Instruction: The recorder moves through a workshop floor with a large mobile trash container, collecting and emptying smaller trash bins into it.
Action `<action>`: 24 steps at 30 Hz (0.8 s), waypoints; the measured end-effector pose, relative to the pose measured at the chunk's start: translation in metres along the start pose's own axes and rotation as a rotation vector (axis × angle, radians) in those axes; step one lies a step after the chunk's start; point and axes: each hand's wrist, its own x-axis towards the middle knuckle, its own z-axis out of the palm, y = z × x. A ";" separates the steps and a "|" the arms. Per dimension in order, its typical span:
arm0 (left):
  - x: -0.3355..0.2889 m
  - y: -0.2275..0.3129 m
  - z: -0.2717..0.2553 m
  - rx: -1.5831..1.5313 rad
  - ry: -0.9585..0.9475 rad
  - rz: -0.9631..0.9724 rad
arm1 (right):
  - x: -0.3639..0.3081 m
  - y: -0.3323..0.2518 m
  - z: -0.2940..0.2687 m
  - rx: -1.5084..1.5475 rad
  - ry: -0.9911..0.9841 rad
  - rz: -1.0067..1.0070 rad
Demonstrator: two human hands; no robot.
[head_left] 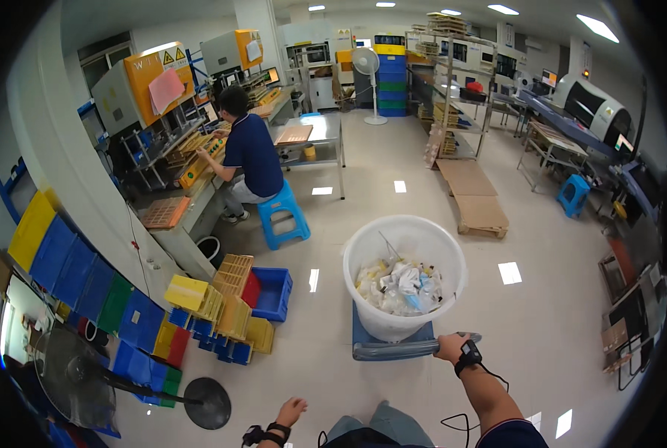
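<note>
My right hand (453,347) is wrapped round the right end of the grey push handle (393,350) of a trolley. Its blue platform (362,328) carries a big round white plastic bin (404,326). Crumpled plastic waste (404,284) partly fills the bin, with whitish, yellow and light-blue pieces and a thin stick poking up. Low down, left of my legs, my left hand (292,411) hangs away from the handle, its fingers loosely bent and nothing visible in them. Dark straps with small devices and cables sit on both my wrists.
A person (255,153) sits on a blue stool (283,216) at a workbench on the left. Stacked yellow trays (232,317) and a blue crate (273,293) stand left of the trolley. A fan base (207,403) is nearer. Flattened cardboard (473,190) lies ahead right, before a metal rack (453,112).
</note>
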 end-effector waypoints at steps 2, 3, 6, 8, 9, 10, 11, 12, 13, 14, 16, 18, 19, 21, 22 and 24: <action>0.023 0.057 0.013 -0.109 -0.058 0.035 | 0.037 -0.002 0.002 0.080 0.072 0.002; 0.036 0.062 0.018 -0.109 -0.050 0.026 | 0.061 -0.003 0.002 0.099 0.077 0.010; 0.069 0.049 0.019 -0.078 -0.180 0.012 | 0.125 -0.013 -0.016 0.080 0.014 0.013; 0.090 0.012 0.007 -0.096 -0.221 -0.131 | 0.164 -0.026 -0.043 0.112 0.016 -0.075; 0.101 0.011 -0.003 -0.098 -0.199 -0.139 | 0.185 -0.025 -0.049 0.112 -0.007 -0.137; 0.104 0.008 -0.021 0.151 -0.294 -0.106 | 0.200 -0.028 -0.051 0.162 -0.065 -0.144; 0.104 0.006 -0.035 0.384 -0.373 -0.078 | 0.211 -0.037 -0.059 0.170 -0.096 -0.161; 0.111 0.004 -0.051 0.367 -0.344 -0.102 | 0.223 -0.049 -0.066 0.173 -0.126 -0.180; 0.119 -0.001 -0.063 0.394 -0.163 -0.104 | 0.234 -0.056 -0.069 0.163 -0.139 -0.211; 0.126 0.002 -0.066 0.408 0.022 -0.106 | 0.252 -0.057 -0.073 0.204 -0.139 -0.185; 0.138 0.058 -0.084 -0.133 0.133 -0.280 | 0.285 -0.054 -0.071 0.224 -0.145 -0.166; 0.152 0.063 -0.102 -0.272 0.157 -0.409 | 0.322 -0.068 -0.070 0.205 -0.184 -0.164; 0.161 0.056 -0.112 -0.318 0.155 -0.391 | 0.339 -0.080 -0.075 0.210 -0.203 -0.192; 0.173 0.044 -0.112 -0.339 0.155 -0.304 | 0.360 -0.082 -0.081 0.214 -0.247 -0.160; 0.182 0.043 -0.120 -0.241 0.162 -0.256 | 0.374 -0.085 -0.084 0.235 -0.286 -0.092; 0.204 -0.014 -0.131 -0.300 0.160 -0.211 | 0.392 -0.108 -0.103 0.268 -0.298 -0.061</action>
